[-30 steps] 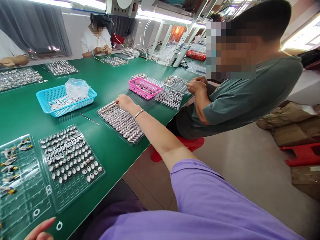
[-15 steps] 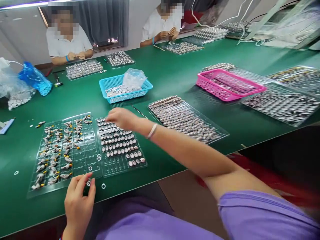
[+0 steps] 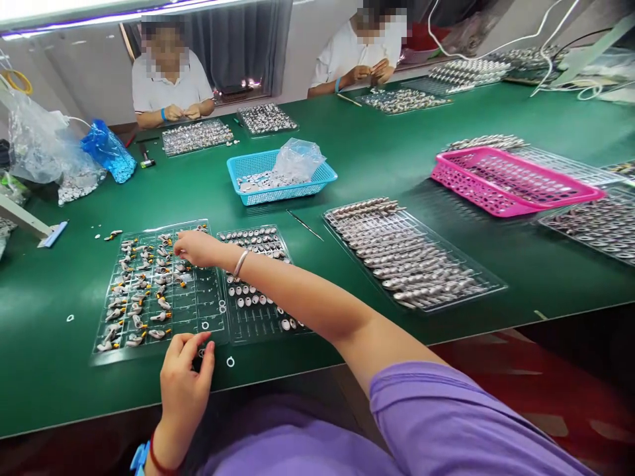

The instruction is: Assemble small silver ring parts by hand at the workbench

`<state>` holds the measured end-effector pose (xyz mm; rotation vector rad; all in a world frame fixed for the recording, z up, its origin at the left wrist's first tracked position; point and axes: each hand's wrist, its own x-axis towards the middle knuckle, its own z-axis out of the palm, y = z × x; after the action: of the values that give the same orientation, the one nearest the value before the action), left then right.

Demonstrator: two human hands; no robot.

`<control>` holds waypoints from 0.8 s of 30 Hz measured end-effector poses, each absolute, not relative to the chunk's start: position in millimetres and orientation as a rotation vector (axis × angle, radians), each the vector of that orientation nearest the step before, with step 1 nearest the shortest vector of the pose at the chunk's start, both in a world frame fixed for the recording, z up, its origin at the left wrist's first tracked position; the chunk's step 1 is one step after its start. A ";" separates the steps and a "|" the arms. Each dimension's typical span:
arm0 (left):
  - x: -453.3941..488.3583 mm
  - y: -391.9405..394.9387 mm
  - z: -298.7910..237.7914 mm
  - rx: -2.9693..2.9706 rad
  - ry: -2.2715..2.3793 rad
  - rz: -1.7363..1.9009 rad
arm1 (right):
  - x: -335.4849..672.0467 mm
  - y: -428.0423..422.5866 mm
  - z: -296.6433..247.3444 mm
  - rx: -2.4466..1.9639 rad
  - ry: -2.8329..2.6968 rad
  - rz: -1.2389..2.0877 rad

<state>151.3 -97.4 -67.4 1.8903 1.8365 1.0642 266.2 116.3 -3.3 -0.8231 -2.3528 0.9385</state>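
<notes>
My right hand (image 3: 197,248) reaches over the upper part of a clear tray (image 3: 206,304) that holds rows of small white parts with yellow-orange ends. Its fingers are pinched together, and what they hold, if anything, is hidden. Below the tray's near edge, my left hand (image 3: 184,377) rests with thumb and index finger apart. A small white ring lies between them, and another white ring (image 3: 230,361) is on the table to the right. Beside the first tray, partly under my right forearm, is a second clear tray (image 3: 243,330) of white oval pieces.
A blue basket (image 3: 278,195) with a plastic bag stands behind the trays. To the right are a tray of packed pieces (image 3: 417,258) and a pink basket (image 3: 516,192). A thin tool (image 3: 303,223) lies between. Two people (image 3: 171,79) work across the green table (image 3: 377,158).
My right hand has moved left from the tray of oval pieces to over the tray of parts with yellow-orange ends. The view has shifted left; my left hand stays by the tray's near edge.
</notes>
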 end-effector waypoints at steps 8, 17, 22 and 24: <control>159.3 -92.8 -44.2 1.544 1.775 1.283 | 323.3 25.1 -22.8 -0.656 -1.979 1.556; 193.3 -106.3 -39.8 1.521 1.544 1.190 | 367.9 -51.8 -41.0 -0.701 -1.719 1.308; 193.3 -110.4 -38.5 1.607 1.536 1.170 | 373.6 -61.8 -38.5 -0.714 -1.907 0.897; 193.4 -111.7 -39.0 1.677 1.536 1.167 | 373.9 -63.1 -39.8 -0.735 -1.950 0.750</control>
<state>193.4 -111.7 -39.0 1.6770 1.5364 1.1668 373.9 -63.1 -39.8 -0.7353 -1.9505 0.7497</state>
